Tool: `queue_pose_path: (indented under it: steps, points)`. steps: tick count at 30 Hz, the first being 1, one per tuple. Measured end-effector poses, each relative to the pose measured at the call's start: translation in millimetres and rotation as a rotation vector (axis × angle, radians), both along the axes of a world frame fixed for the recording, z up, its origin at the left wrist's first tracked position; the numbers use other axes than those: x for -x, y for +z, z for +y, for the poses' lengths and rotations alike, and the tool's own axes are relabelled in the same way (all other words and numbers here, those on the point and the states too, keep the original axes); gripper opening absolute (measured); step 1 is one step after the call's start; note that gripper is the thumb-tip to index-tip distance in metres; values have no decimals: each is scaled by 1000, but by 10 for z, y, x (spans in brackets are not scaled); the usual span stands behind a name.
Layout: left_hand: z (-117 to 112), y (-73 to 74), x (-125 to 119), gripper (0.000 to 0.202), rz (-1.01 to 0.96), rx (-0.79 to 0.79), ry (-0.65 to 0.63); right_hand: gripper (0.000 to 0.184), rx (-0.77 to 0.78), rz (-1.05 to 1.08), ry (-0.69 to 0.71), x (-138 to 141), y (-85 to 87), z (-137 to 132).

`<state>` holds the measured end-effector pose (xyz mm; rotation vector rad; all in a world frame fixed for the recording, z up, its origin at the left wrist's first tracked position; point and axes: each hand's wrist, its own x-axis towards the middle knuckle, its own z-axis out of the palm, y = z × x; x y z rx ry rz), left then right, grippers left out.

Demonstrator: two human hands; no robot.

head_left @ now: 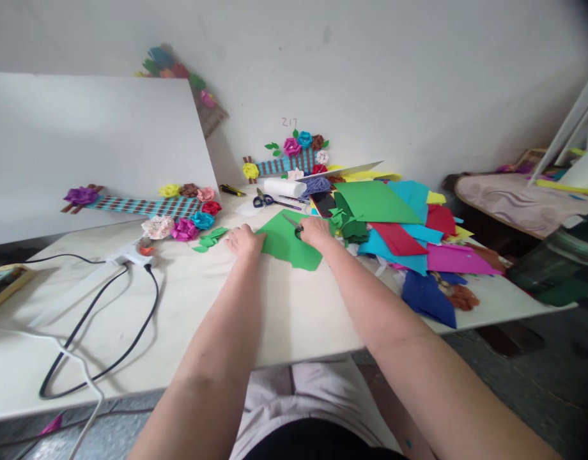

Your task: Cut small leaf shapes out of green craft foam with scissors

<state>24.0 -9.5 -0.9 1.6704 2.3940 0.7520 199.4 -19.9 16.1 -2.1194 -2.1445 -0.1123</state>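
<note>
A green sheet point(289, 241) with a jagged lower edge lies on the white table in front of me. My right hand point(316, 230) is closed around the black handles of small scissors point(292, 222), whose blades point up and left above the sheet. At the sheet's left edge rests my left hand point(245, 240), fingers apart and bent down to the tabletop, the thumb by the green edge. Just left of it lie several cut green leaves point(210, 239). More green leaf pieces point(342, 218) sit beyond my right hand.
Coloured sheets point(385, 203) and scraps pile up at right. Behind are dark-handled scissors point(264, 200), a white roll point(284, 187), purple yarn point(317, 185) and a cutter point(232, 190). Flower-decorated strips point(145, 206) lean at the back. A power strip point(131, 257) with cables lies left; a bottle point(557, 255) stands right.
</note>
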Motion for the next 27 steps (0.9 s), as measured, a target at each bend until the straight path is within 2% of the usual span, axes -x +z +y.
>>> queue_pose_path:
  steps: [7, 13, 23, 25, 27]
  points:
    - [7, 57, 15, 39, -61, 81, -2, 35, -3, -30, 17, 10, -10, 9]
    - [8, 75, -16, 37, -43, 75, 8, 37, -32, -70, 40, 43, -40, -2]
    - [17, 130, 63, 29, -259, 109, -97, 36, -52, -53, 23, 69, -66, -2]
    - [17, 112, 66, 26, -232, 86, -125, 35, -60, -31, 7, 72, -71, -3]
    - [8, 101, 53, 25, -163, -2, -135, 35, -76, -1, -22, 69, -79, 0]
